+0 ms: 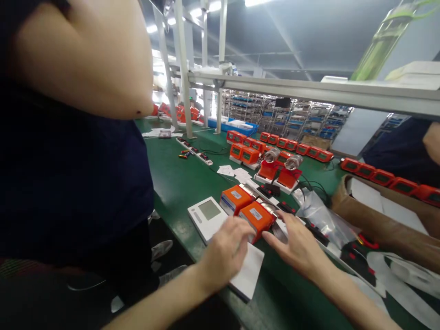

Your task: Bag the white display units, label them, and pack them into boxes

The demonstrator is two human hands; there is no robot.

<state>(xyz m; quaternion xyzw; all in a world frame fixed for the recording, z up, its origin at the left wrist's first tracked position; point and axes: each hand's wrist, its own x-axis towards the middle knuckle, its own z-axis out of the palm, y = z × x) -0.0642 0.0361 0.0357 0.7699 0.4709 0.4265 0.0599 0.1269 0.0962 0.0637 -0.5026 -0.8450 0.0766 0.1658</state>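
Observation:
My left hand (227,250) rests on a white card (249,275) at the bench's near edge, its curled fingers touching the near side of an orange box-shaped device (257,216). My right hand (297,245) lies flat, fingers spread, beside that same device on its right, over a metal part (278,231). A second orange device (236,198) stands just behind the first. A white unit with a grey screen (206,215) lies to the left of both.
Another person in a dark shirt (68,174) stands close at the left. Rows of orange devices (292,145), two with metal cylinders (282,160), cover the green bench (178,178). A cardboard box (374,220), plastic bags (316,211) and cables are at the right.

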